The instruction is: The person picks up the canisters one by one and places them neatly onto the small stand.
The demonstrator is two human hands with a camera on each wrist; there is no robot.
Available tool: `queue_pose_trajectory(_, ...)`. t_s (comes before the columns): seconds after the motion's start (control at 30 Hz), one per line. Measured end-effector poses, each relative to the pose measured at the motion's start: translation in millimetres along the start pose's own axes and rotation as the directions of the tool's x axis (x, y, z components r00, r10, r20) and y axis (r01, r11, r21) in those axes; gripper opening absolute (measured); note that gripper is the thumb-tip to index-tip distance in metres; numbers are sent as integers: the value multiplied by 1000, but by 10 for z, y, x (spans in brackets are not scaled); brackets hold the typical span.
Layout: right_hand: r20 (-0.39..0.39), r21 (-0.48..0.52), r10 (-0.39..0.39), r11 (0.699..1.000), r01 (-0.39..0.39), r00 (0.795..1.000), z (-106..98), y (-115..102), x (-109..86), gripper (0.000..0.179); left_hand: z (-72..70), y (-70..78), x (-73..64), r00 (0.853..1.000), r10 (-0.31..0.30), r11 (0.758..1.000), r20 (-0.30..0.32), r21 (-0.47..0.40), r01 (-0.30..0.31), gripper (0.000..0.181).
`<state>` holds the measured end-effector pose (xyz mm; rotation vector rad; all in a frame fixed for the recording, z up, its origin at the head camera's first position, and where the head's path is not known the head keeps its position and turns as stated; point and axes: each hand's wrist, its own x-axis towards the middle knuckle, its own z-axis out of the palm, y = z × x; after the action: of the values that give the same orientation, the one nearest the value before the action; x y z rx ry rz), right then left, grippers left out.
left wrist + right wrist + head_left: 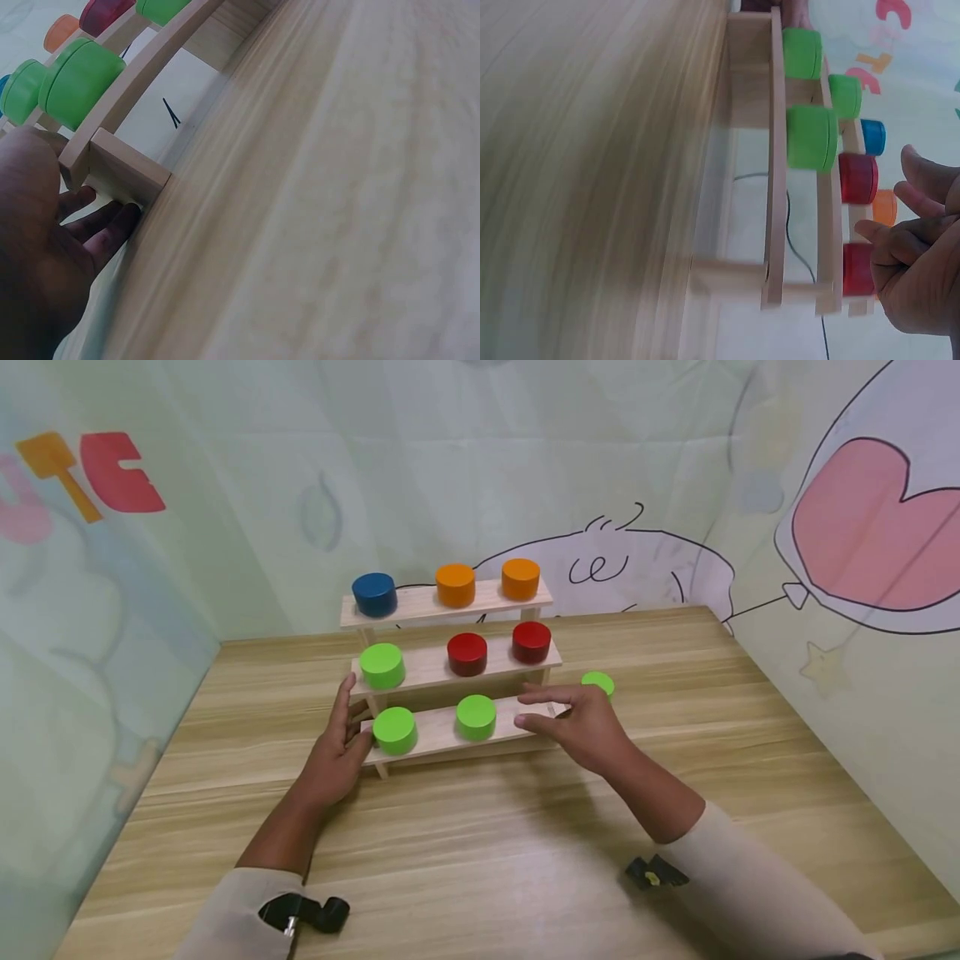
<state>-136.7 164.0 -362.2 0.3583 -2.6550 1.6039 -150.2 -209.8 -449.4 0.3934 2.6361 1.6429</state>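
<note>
A three-tier wooden stand (431, 745) holds short round containers with a lid-like seam. On the bottom tier are two green containers (476, 717). The middle tier bears a green container (382, 666) on the left, then two red containers (531, 642). Up top are a blue container (375, 595) and two orange containers (455, 586). My left hand (335, 760) holds the stand's left end, thumb by the bottom shelf and fingers behind. Above the bottom tier's right end, my right hand (588, 727) hovers, thumb and forefinger apart with nothing between them.
Another green container (597, 682) is partly hidden behind the right hand, to the right of the stand. The wood-grain table (465, 860) meets a printed cloth backdrop (480, 452) at the back and sides. A thin dark cord (802, 259) shows behind the stand.
</note>
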Motion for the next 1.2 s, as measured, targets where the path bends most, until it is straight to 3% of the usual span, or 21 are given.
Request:
queue_pose_trajectory(0.17, -45, -25, -43, 999, 42, 998, -183, 113, -13, 33, 1, -13, 2, 1000, 5, 1000, 0, -4, -5, 86)
queue_pose_trajectory(0.5, -120, -11, -15, 1000, 14, 993, -401, 410, 44, 32, -11, 6, -8, 1000, -7, 1000, 0, -4, 7, 86)
queue_pose_trajectory(0.77, -156, -41, 36, 998, -43, 987, -577, 752, 250, 38, -9, -5, 2, 1000, -8, 1000, -2, -5, 8, 86)
queue_pose_trajectory(1.03, -102, -50, 158, 985, -164, 982, -731, 902, 414, 48, -8, 3, 6, 1000, -7, 1000, 0, -5, 7, 87)
queue_pose_trajectory(1.2, -31, -19, 291, 956, -292, 956, -844, 988, 468, 57, -10, 1, -2, 1000, -7, 1000, 2, -3, 7, 86)
